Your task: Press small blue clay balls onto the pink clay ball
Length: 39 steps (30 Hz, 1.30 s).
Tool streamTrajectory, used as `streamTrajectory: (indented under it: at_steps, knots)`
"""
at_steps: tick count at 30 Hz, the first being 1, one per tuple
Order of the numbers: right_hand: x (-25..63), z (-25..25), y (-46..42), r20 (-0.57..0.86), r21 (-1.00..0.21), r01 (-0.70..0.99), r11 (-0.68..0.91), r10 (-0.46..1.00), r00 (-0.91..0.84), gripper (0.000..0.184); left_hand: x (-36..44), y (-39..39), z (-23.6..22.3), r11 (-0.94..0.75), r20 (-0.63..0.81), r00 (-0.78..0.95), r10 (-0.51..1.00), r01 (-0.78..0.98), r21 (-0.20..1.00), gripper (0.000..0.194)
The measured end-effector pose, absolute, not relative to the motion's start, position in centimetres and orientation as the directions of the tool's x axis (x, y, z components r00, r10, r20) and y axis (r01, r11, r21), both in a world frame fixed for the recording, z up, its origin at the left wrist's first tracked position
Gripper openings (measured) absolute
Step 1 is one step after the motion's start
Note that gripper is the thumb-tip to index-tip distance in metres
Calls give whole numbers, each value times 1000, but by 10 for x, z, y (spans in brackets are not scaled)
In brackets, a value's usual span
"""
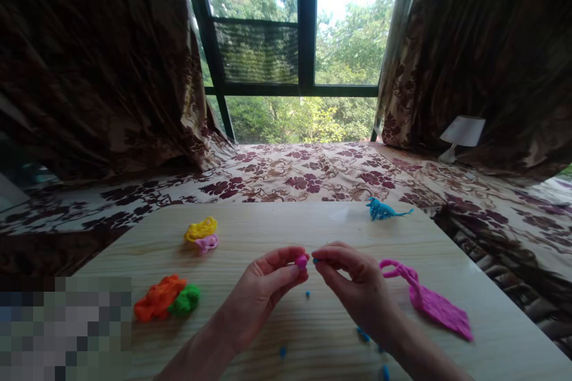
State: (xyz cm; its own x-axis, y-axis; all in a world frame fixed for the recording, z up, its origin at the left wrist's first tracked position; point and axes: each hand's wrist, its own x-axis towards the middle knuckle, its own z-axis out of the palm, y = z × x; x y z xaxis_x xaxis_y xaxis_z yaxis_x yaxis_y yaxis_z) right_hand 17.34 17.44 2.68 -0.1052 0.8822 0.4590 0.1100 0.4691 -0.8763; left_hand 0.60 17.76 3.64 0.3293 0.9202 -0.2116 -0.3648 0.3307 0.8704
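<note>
1. We have the left hand (273, 278) in the centre of the frame, its thumb and fingers closed lightly around a bright pink clay lump (301, 262).
2. Our right hand (353, 271), just right of centre, pinches a tiny blue clay bit (316, 260) between thumb and forefinger; the fingertips hide most of it.
3. The two pieces are near each other but apart, above the pale wooden desk (254, 226). We judge the step in hand to be fitting blue to pink.
4. To do it well, we should hold the lump steady without squeezing, since such soft clay probably dents easily, and turn the receiving side toward the blue bit.
5. We would then press gently with one fingertip, and let go only once the bit grips; a hard pinch could flatten it.
6. A small blue clay ball (307, 294) lies below the hands, another blue clay piece (282, 352) at the bottom centre, and a blue clay stick (363, 334) by the right forearm. We do best to lift our wrists clear of these.
7. The magenta clay sheet (440, 309) at the lower right lies close to the right arm, so we should mind that sleeveless forearm when moving.
</note>
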Motion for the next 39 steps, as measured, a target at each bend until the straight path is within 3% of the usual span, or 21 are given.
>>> streamTrajectory:
  at_steps: [11, 16, 20, 27, 34, 39]
  knots:
    - [175, 28, 171, 497, -805, 253, 537, 843, -207, 18, 10, 170, 33, 362, -238, 371, 898, -315, 877, 22]
    - [175, 28, 164, 546, -662, 421, 620, 784, -296, 26, 11, 169, 29, 368, -240, 350, 906, -365, 855, 19]
    - [172, 29, 160, 553, -588, 461, 664, 747, -369, 36, 11, 169, 25, 386, -260, 326, 909, -421, 821, 18]
    - [177, 24, 166, 585, -654, 398, 644, 763, -275, 49, 11, 170, 27, 400, -292, 304, 907, -407, 821, 24]
    - [175, 25, 164, 561, -615, 435, 658, 753, -345, 43, 12, 171, 25, 418, -297, 318, 900, -441, 794, 23]
    - [179, 25, 171, 546, -696, 423, 580, 810, -212, 36, 8, 174, 27, 386, -321, 217, 922, -440, 811, 29]
